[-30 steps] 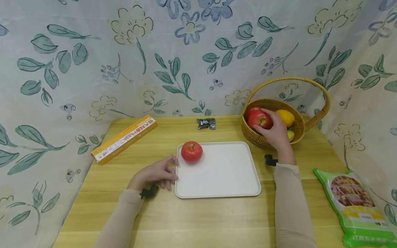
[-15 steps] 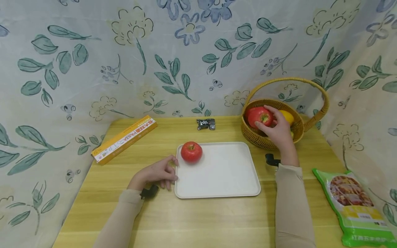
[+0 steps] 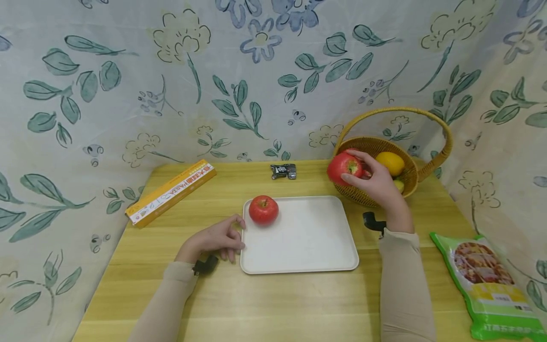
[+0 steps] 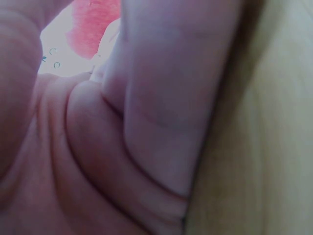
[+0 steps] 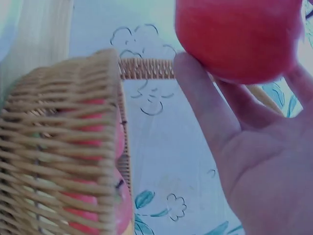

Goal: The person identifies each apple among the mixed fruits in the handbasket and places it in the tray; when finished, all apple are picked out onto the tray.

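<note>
The apple [image 3: 342, 170] is in the right hand [image 3: 378, 183], over the left rim of the basket [image 3: 363, 197], hiding part of that rim in the head view. The right forearm runs almost straight forward from the near edge of the view, its wrist bending toward the left so that the hand lies slanted across the front of the basket. The thumb is on the near side of the fruit and the fingers reach round its far side, grasping it; in the right wrist view it sits higher than the rim, apart from the red fruits [image 5: 122, 205] inside. The left hand [image 3: 215, 237] rests at the left edge of the tray [image 3: 305, 237], its forearm slanting in from the lower left; its fingers are loosely bent and hold nothing, with two tips at the rim, though I cannot tell whether they touch it. On the tray, near its far left corner, is a second apple [image 3: 263, 210]. Half a second ago the gripped fruit was within the basket; it has since moved left to the rim. The right hand has shifted left with it, leaving more of the yellow fruit [image 3: 391, 164] in sight. The left hand, the tray and the second apple have stayed put.
</note>
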A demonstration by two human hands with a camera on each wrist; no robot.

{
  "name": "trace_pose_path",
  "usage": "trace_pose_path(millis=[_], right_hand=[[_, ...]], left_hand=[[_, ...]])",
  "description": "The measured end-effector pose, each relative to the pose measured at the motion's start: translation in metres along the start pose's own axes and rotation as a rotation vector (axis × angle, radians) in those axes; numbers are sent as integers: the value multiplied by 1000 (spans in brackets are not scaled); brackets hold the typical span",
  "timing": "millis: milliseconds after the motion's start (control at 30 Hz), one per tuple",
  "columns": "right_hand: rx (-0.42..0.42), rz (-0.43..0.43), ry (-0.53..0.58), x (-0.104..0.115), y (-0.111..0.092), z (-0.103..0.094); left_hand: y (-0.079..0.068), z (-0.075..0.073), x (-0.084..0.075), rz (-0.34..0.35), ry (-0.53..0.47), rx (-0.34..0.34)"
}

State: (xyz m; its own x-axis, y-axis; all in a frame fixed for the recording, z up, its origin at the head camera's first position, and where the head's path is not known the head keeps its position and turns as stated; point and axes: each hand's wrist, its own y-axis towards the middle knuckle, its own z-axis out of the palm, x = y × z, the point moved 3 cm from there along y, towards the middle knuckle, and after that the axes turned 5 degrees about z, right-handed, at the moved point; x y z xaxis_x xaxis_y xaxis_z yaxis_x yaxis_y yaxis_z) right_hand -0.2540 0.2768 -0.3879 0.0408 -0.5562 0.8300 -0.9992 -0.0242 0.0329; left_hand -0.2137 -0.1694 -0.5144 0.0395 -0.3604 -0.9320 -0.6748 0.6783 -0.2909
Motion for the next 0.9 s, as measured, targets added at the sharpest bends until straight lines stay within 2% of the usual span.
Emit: trace_pose_path(millis=[200,467,733,900], right_hand=[[171,-7,-42,-6,2,16],[341,-41,-90,-18,9,44],[455,1,-153,-23,11,67],[497,19,-191,-30,13,76]], left_hand=[[0,1,0,-4,4,-4],[-1,1,-1,-7,9,-11],[-1,1,0,-4,5,-8],[0,0,0,0,10,-4]])
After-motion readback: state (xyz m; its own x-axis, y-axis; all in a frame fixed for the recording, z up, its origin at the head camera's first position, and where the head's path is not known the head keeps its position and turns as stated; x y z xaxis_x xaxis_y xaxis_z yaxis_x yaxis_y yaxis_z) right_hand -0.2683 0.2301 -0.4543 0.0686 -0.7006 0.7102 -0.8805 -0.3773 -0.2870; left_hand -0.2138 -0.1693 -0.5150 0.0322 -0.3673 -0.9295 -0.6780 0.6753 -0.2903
